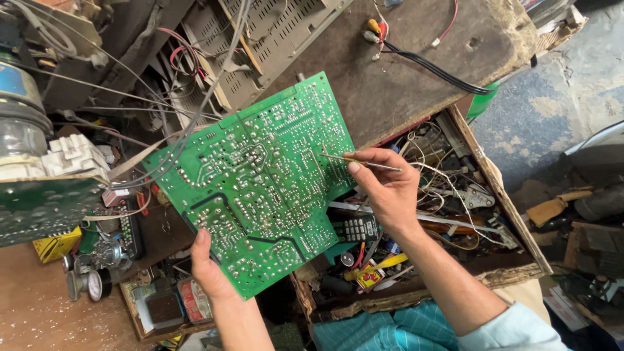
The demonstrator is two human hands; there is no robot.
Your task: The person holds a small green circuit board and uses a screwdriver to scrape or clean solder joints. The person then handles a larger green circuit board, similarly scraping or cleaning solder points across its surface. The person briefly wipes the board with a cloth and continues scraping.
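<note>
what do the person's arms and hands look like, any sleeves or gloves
Both hands are bare, with no gloves, rings or watch in view. The right hand leads to a forearm bare up to a pale blue sleeve pushed near the elbow. The left hand and its forearm show no sleeve.

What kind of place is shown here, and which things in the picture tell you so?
Probably an electronics repair workshop. The left hand holds a green circuit board solder side up, the right hand puts a thin metal tool to it, and an open wooden drawer holds loose wires and parts.
</note>
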